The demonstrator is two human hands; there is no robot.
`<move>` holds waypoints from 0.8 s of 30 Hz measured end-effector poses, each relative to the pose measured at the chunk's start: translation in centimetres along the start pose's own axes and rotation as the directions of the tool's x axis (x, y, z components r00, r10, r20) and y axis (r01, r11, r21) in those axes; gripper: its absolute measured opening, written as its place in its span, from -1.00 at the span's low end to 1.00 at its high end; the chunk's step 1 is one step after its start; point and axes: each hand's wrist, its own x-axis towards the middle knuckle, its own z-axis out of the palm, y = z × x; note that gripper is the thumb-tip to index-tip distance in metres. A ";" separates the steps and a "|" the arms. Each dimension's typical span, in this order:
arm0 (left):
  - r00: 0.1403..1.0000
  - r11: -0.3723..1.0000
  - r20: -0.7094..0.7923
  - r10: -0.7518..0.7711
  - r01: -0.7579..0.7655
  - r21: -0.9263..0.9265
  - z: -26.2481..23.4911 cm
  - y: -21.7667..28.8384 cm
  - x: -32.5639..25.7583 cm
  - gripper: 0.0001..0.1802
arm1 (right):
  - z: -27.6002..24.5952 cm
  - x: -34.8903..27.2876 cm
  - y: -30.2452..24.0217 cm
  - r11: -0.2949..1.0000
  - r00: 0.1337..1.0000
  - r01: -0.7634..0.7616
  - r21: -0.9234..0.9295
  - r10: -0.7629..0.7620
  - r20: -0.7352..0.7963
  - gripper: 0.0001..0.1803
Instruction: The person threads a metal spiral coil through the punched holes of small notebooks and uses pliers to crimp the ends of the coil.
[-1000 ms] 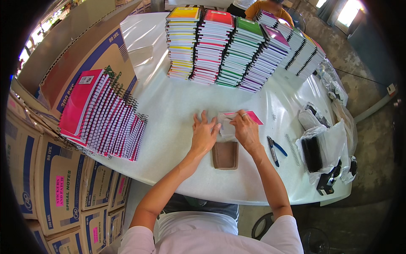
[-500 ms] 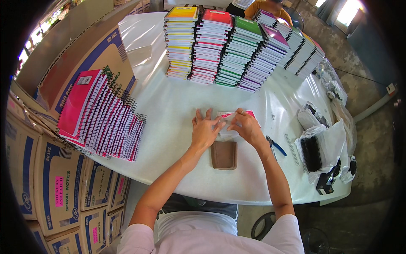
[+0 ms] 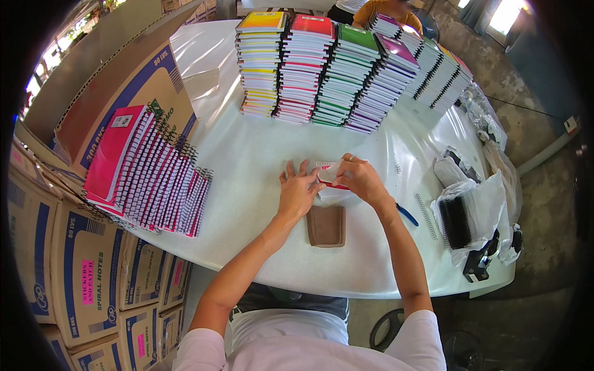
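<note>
Between my hands lies a small unbound stack of white notebook sheets (image 3: 335, 194) with a pink-red cover edge showing. My left hand (image 3: 297, 192) rests at its left side, fingers spread on the table, thumb touching the sheets. With fingertips pinched together, my right hand (image 3: 361, 180) holds a lifted white sheet (image 3: 327, 175) at the stack's upper part; the fingers partly hide it. Just below the stack, on the near side, sits a brown rectangular block-like pad (image 3: 326, 226). Blue-handled pliers (image 3: 407, 214) lie by my right wrist, partly covered by it.
Tall stacks of spiral notebooks (image 3: 303, 74) stand at the back. Pink spiral notebooks (image 3: 133, 167) lean at left beside an open carton (image 3: 145, 102). Loose wire coils (image 3: 426, 216) and plastic-wrapped black coils (image 3: 456, 222) lie right. Cartons (image 3: 86, 266) line the left; another person (image 3: 377, 11) sits beyond.
My right hand has shifted slightly up and left, lifting the white sheet so that more of the red edge shows. My left hand has barely moved.
</note>
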 end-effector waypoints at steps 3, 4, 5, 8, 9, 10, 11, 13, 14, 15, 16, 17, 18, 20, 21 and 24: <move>0.998 0.999 -0.058 -0.014 0.016 0.032 -0.1 0.3 -0.4 -0.32 | 0.6 -0.5 -0.1 0.990 0.992 0.109 -0.095 -0.114 -0.048 -0.83; 0.996 0.999 -0.082 -0.031 0.034 0.036 -0.3 0.6 -0.5 -0.27 | 0.7 -0.6 0.0 0.980 0.984 0.155 -0.124 -0.164 -0.066 -0.83; 0.989 0.996 -0.144 -0.029 0.016 -0.090 -0.5 0.8 -0.5 -0.25 | 0.8 -0.6 0.2 0.969 0.980 0.149 -0.198 -0.171 -0.101 -0.80; 0.968 0.825 -0.134 -0.210 0.102 -0.556 -2.1 1.9 -0.7 -0.24 | 0.8 -0.8 0.1 0.929 0.957 0.153 -0.336 -0.224 -0.185 -0.71; 0.943 0.637 0.024 -0.333 0.243 -0.732 -3.2 2.5 -0.4 -0.28 | 0.4 -1.3 -0.7 0.924 0.945 0.180 -0.337 -0.258 -0.203 -0.70; 0.891 0.396 0.210 -0.403 0.376 -0.838 -3.9 3.2 -0.1 -0.31 | 0.0 -2.0 -1.3 0.920 0.932 0.199 -0.339 -0.284 -0.223 -0.68; 0.887 0.249 0.352 -0.300 0.429 -0.868 -4.8 3.3 0.0 -0.36 | 0.3 -2.5 -1.9 0.885 0.900 0.307 -0.351 -0.390 -0.197 -0.67; 0.825 -0.036 0.565 -0.021 0.564 -0.825 -6.7 2.7 -0.2 -0.47 | 1.8 -3.7 -4.1 0.784 0.802 0.499 -0.369 -0.580 -0.146 -0.64; 0.843 0.125 0.531 -0.089 0.539 -0.833 -6.2 1.7 -0.7 -0.59 | 2.5 -4.2 -5.4 0.806 0.812 0.483 -0.342 -0.559 -0.170 -0.60; 0.872 0.181 0.473 -0.125 0.489 -0.853 -6.7 1.7 -1.6 -0.59 | 3.3 -4.8 -6.8 0.831 0.825 0.459 -0.314 -0.530 -0.197 -0.56; 0.900 0.237 0.407 -0.154 0.434 -0.869 -7.7 2.1 -2.6 -0.59 | 3.8 -5.6 -7.5 0.851 0.835 0.437 -0.291 -0.504 -0.221 -0.52; 0.924 0.294 0.338 -0.178 0.377 -0.878 -8.6 2.3 -3.4 -0.58 | 4.4 -7.0 -7.8 0.909 0.893 0.348 -0.231 -0.396 -0.214 -0.46; 0.953 0.359 0.262 -0.152 0.300 -0.884 -9.7 1.8 -4.0 -0.55 | 5.0 -8.6 -8.3 0.952 0.936 0.255 -0.168 -0.287 -0.203 -0.40; 0.982 0.487 0.177 -0.072 0.189 -0.853 -11.4 0.9 -5.2 -0.48 | 6.4 -10.4 -8.1 0.972 0.976 0.086 -0.219 -0.126 -0.175 -0.32; 0.987 0.549 0.160 -0.019 0.144 -0.823 -12.2 0.9 -5.9 -0.46 | 6.7 -11.0 -7.4 0.975 0.989 0.053 -0.215 -0.081 -0.122 -0.32; 0.980 0.666 0.161 0.115 0.044 -0.744 -12.7 0.2 -8.2 -0.45 | 5.3 -13.2 -4.0 0.949 1.000 -0.006 -0.316 -0.003 -0.029 -0.31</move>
